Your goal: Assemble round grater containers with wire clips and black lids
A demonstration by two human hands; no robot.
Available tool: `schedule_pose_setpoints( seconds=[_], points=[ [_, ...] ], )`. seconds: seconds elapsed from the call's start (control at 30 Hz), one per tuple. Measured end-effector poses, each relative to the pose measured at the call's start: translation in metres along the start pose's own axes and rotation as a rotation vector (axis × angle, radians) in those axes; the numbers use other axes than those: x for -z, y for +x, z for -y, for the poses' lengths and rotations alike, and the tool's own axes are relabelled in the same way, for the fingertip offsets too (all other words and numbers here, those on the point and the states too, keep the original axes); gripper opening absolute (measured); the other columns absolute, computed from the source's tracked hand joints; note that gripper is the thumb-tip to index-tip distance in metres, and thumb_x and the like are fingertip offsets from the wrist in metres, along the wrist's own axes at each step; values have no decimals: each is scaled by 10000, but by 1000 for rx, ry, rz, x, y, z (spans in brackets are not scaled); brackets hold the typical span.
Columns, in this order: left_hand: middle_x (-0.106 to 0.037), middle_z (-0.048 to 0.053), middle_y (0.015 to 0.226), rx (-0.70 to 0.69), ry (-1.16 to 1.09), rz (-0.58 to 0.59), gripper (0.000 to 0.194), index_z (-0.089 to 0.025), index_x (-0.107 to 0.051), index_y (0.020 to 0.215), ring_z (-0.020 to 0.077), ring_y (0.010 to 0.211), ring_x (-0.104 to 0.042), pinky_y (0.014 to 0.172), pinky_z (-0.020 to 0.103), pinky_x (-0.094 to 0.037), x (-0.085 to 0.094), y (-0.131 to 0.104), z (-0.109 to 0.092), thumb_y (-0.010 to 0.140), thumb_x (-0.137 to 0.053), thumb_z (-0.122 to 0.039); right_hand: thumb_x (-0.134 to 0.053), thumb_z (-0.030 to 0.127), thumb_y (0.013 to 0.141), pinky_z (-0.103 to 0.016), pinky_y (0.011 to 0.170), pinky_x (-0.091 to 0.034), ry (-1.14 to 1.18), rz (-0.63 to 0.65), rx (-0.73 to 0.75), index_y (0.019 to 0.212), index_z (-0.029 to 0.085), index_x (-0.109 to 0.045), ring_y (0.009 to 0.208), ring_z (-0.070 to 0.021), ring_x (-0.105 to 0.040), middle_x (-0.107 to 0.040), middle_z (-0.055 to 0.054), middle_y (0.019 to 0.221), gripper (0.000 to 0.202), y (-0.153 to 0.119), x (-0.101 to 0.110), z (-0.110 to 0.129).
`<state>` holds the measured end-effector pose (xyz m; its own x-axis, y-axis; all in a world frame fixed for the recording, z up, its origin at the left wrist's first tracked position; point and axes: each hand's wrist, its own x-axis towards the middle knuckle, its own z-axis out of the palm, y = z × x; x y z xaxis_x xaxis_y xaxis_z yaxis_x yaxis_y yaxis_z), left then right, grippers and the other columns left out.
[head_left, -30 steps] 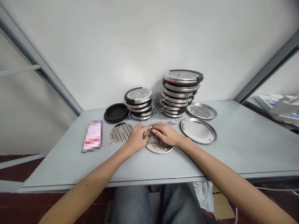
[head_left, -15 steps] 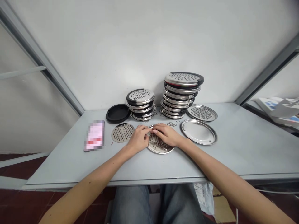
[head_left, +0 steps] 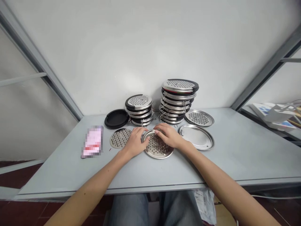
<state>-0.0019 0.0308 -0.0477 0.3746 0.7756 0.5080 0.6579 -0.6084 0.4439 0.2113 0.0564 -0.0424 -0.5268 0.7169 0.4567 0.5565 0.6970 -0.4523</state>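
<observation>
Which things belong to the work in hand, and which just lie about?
Work: rimmed grater disc, at left hand and right hand; probably loose grater disc, black cover, steel plate, rear grater disc, shorter stack, taller stack.
Apparently stray: pixelated pink item, plastic bag.

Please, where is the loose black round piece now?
In the head view, the loose black round piece lies left on the table, beside the shorter stack, behind a perforated disc.

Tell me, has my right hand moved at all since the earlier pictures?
Yes, slightly. Judged against the tall stack at the back, your right hand has shifted forward, narrowing the gap to the stack's base.
</observation>
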Motion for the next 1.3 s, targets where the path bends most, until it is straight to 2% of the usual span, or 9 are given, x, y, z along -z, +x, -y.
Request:
schedule_pose_setpoints(
  seconds=[0.13,0.27,0.33,0.47,0.57,0.7,1.03,1.3],
  points=[
    [-601,100,1174,-68,17,73,422,-167,-531,1182,268,1147,-510,1009,434,-424,6,0,-6,836,-624,-391,-466,298,946,-392,923,-452,-54,-63,-27,1028,168,-668,1009,-233,-574,-654,-108,1064,254,0,5,-8],
    [-583,118,1225,-71,52,124,552,-162,-523,1223,291,1182,-497,1030,456,-407,10,0,-6,799,-650,-492,-523,242,904,-394,921,-459,-101,-68,-38,1001,175,-692,1006,-234,-578,-656,-106,1061,207,0,6,-14],
    [-553,135,1285,-73,68,190,666,-158,-502,1270,310,1229,-469,1061,472,-379,12,0,-4,759,-673,-549,-548,227,884,-393,921,-462,-125,-55,-44,986,178,-705,1012,-236,-580,-654,-108,1072,193,-1,6,-18],
    [-341,177,1501,-77,76,396,993,-142,-316,1448,337,1385,-316,1134,486,-292,15,-3,-1,693,-652,-692,-577,213,864,-394,923,-459,-163,-15,-47,927,187,-733,1012,-239,-584,-657,-103,1083,170,-2,3,-22],
    [-232,184,1555,-80,73,506,1154,-133,-185,1502,338,1432,-229,1158,482,-252,15,-4,0,643,-640,-756,-588,246,871,-396,923,-456,-168,-10,-44,925,186,-739,996,-239,-586,-670,-98,1061,171,-2,0,-24],
    [-224,175,1560,-76,72,532,1179,-136,-155,1513,335,1444,-196,1173,476,-223,13,-5,0,639,-628,-771,-603,279,869,-382,909,-456,-150,-23,-45,886,180,-734,981,-237,-586,-679,-96,1041,165,0,-4,-24],
    [-164,111,1588,-76,16,559,1180,-208,-64,1532,335,1456,-144,1177,483,-212,16,-5,-3,654,-643,-743,-624,192,824,-374,910,-446,-129,20,-67,808,174,-711,981,-242,-598,-681,-99,1024,91,2,-7,-25],
    [-137,111,1592,-75,18,575,1147,-237,-78,1531,335,1460,-122,1174,477,-212,17,-6,-7,665,-650,-726,-610,158,798,-364,906,-447,-129,30,-101,778,159,-696,960,-238,-603,-688,-99,993,88,3,-10,-23]
  ],
)
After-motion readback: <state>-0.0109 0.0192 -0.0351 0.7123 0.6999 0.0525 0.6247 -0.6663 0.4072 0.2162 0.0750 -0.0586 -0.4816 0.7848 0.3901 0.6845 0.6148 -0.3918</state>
